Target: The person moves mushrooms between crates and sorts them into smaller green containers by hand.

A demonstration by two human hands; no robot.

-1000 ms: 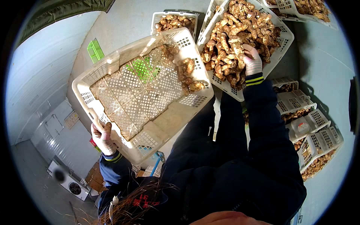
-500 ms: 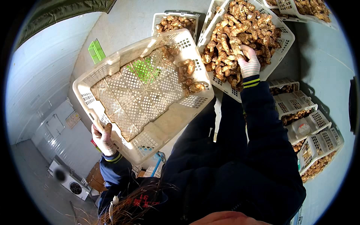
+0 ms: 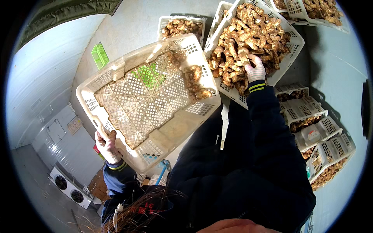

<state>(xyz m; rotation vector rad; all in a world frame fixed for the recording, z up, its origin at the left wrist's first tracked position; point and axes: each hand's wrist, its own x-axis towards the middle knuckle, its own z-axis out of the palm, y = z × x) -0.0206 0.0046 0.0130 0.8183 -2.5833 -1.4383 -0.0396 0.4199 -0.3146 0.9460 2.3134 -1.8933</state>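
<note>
My left hand [image 3: 107, 147], in a pale knit glove, grips the near left rim of a white plastic crate [image 3: 171, 134]. That crate is tilted, its perforated bottom mostly bare, with several brown mushrooms [image 3: 195, 73] gathered at its right end. On the right stands another white crate [image 3: 292, 54], heaped with thick-stemmed brown mushrooms [image 3: 262, 27]. My right hand [image 3: 256, 70], gloved too, reaches into this heap with thumb and fingers closed around a mushroom [image 3: 243, 54]. The fingertips are partly hidden by the mushrooms.
A smaller-looking crate of mushrooms [image 3: 182, 27] stands at the back, beside a green plastic basket [image 3: 100, 55]. Several stacked crates [image 3: 316, 132] line the right side, and more mushrooms fill a crate [image 3: 324, 9] at the far right. A fan unit [image 3: 70, 187] shows at lower left.
My right hand has shifted slightly toward me and left, with the mushroom in its fingers. The crate in my left hand has dipped a little toward me.
</note>
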